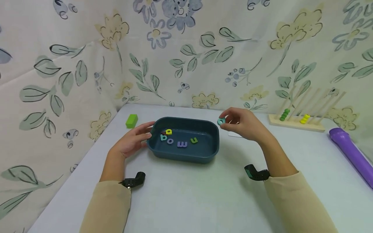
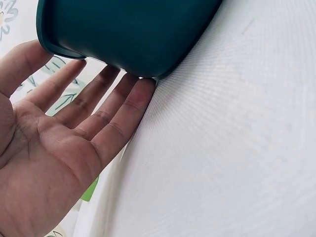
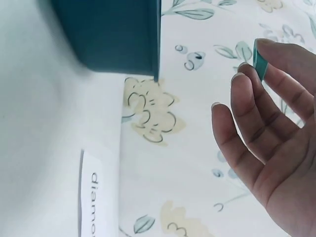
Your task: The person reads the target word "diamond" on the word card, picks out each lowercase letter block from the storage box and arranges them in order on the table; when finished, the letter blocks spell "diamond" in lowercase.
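So the right hand (image 1: 243,123) has a little teal letter (image 1: 221,121) pinched between thumb and fingertip, held up near the tray's right end, other fingers kinda loose. The left hand (image 1: 132,140) isn't gripping anything: fingers spread and pretty straight, tips against the outside of the dark teal tray (image 1: 186,157). Inside the tray, between both hands, there's a yellow letter (image 1: 168,131), another teal one, a purple ring (image 1: 170,141), a purple letter (image 1: 182,144) and a green letter (image 1: 194,140). Green block (image 1: 132,121) sits just beyond the left hand. Paper strip (image 3: 93,197) reading "diamo…" lies below the right hand; bead rack (image 1: 295,126) and purple tube (image 1: 349,152) are off to its right.
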Demonstrator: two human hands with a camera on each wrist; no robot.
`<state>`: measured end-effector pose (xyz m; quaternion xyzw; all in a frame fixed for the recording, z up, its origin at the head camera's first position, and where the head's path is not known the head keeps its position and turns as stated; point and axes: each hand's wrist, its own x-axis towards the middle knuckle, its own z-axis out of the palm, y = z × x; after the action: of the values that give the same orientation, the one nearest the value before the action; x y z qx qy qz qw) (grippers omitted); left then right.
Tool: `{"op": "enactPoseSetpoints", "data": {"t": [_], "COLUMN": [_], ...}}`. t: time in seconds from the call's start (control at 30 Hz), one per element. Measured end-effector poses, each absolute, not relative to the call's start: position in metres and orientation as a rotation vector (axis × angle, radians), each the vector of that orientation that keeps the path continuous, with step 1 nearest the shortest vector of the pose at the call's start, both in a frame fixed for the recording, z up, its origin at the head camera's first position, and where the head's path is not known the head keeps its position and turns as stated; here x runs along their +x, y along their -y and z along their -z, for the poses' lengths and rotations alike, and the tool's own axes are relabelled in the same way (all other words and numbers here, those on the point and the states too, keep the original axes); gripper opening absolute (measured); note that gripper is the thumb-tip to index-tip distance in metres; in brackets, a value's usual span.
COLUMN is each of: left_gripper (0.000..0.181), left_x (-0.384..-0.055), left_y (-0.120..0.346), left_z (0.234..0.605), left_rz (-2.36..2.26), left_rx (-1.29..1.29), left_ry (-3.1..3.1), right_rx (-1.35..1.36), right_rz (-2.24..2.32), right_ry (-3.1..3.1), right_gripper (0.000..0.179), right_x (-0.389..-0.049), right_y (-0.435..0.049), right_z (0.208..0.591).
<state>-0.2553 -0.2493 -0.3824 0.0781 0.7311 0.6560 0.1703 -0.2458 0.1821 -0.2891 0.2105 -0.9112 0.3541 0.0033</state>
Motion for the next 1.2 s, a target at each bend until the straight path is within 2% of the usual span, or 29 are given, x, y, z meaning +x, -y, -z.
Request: {"op": "enactPoseSetpoints", "data": {"t": [0.53, 1.2], "left_gripper": [0.063, 0.061], "left_x": [-0.254, -0.254], "left_y": [0.250, 0.247], "left_z": [0.382, 0.379], "left_rz": [-1.874, -1.882], "left_rx": [0.163, 0.144], "left_ry": [-2.082, -2.056], "right_rx": [0.612, 0.637], "right_rz": [-1.122, -1.107], "right_ry": [3.020, 3.071], "right_gripper": [0.025, 0.023], "right_x": [-0.234, -0.231], "right_y": [-0.213, -0.227], "right_z": [0.313, 0.344]}}
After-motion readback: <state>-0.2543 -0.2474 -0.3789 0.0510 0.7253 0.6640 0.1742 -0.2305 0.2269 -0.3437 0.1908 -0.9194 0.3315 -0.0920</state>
